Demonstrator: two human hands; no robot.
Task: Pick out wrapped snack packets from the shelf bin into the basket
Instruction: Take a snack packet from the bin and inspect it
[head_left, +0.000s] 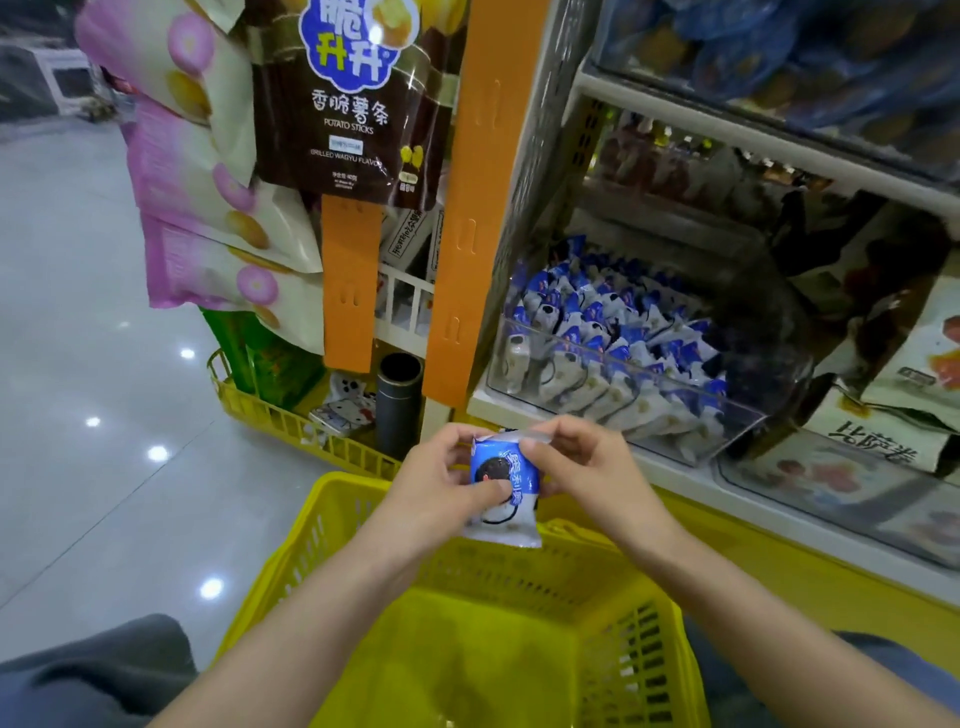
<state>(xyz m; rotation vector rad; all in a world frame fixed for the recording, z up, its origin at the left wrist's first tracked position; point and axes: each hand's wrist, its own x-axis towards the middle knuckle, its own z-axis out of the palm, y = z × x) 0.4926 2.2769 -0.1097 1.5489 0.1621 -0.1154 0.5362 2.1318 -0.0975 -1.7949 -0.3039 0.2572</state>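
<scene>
Both bare forearms are stretched forward and drawn together, the left hand (441, 486) being curled with its thumb pressed on the front of a snack packet (511, 470), whose upper edge is pinched by the right hand (582, 462).

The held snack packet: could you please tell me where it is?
Head view centre: the snack packet is gripped by left hand and right hand above the yellow basket, near the shelf bin.

- Potato sticks bag (332, 104): top cut off by upper edge.
- Top-shelf blue packets (769, 47): blurred, print illegible.
- Snack packet (514, 467): sides covered by left hand (441, 480) and right hand (587, 462).
- Basket (639, 649): near end beyond lower edge.
</scene>
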